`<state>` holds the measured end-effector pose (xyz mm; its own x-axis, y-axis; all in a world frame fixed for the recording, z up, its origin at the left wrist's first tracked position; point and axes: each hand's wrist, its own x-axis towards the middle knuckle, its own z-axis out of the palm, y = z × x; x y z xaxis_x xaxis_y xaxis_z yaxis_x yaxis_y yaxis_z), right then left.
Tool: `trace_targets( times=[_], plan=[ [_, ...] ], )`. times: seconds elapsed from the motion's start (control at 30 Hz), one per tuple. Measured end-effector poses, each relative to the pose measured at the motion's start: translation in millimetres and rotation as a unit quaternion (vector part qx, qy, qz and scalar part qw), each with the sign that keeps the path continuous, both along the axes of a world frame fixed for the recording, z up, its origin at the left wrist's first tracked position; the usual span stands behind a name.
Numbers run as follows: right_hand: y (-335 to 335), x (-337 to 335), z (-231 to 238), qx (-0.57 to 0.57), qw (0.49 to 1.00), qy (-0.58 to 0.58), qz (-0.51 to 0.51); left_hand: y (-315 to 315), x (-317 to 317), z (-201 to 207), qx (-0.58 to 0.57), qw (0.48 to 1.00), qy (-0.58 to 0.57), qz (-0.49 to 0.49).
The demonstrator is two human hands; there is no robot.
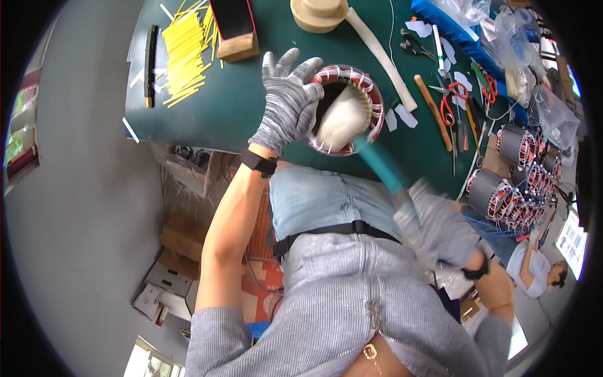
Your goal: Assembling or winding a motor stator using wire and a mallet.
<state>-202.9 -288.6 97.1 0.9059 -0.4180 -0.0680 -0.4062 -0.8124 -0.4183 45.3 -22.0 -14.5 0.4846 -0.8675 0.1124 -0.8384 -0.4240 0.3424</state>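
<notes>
A ring-shaped motor stator stands on the green table in front of me, its red windings tied with white lacing. My left hand, in a grey striped glove, lies against the stator's left side with fingers spread. Some of its digits touch the rim. My right hand, gloved and smeared by motion, is closed around the teal handle of a mallet. The pale mallet head, also blurred, is over the stator's opening and hides much of the bore. I cannot tell whether it touches the windings.
Yellow strips and a phone on a wooden block lie far left. A stepped beige disc and white sleeve sit beyond the stator. Scissors and a wooden stick lie right, near other stators. Another person sits right.
</notes>
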Motion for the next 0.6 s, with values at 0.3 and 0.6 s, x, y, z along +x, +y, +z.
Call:
trace_targets(
  times=[0.3, 0.6],
  plan=[
    [-74.1, 32.1, 46.8, 0.392, 0.875, -0.267, -0.100, 0.2, -59.7, -37.5, -0.285, 0.934, 0.088, 0.196],
    [-53.5, 76.0, 96.1, 0.137, 0.962, 0.038, 0.234, 22.9, -35.7, -37.2, -0.212, 0.960, 0.059, 0.171]
  ],
)
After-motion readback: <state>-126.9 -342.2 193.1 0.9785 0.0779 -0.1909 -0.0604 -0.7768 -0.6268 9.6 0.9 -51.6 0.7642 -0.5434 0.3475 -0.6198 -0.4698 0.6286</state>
